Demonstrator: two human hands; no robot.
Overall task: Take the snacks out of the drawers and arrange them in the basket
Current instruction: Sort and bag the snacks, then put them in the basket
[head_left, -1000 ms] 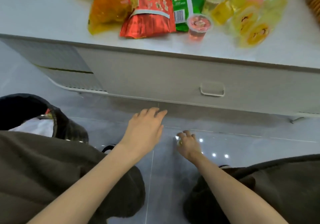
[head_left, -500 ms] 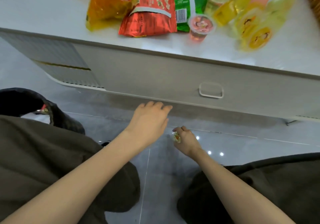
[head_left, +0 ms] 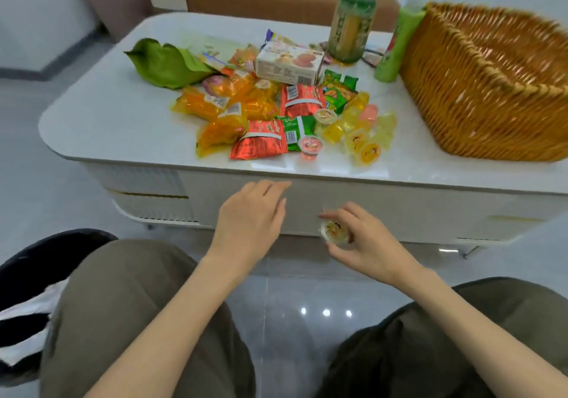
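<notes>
Low before the near edge of the bench (head_left: 107,115): right hand (head_left: 368,244), fingers curled round a small jelly cup (head_left: 335,232). Just left of it, left hand (head_left: 252,216), relaxed and flat, holding nothing, close to the shut drawer front (head_left: 399,207). Up and rightward, at the bench's right edge: wicker basket (head_left: 479,96), nearer the right hand. Mid-bench, between them, loose snack pile (head_left: 276,112).

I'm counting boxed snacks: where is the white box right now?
Head view: the white box sits far-middle on the table, just left of the tall bottle, behind a red packet.
</notes>
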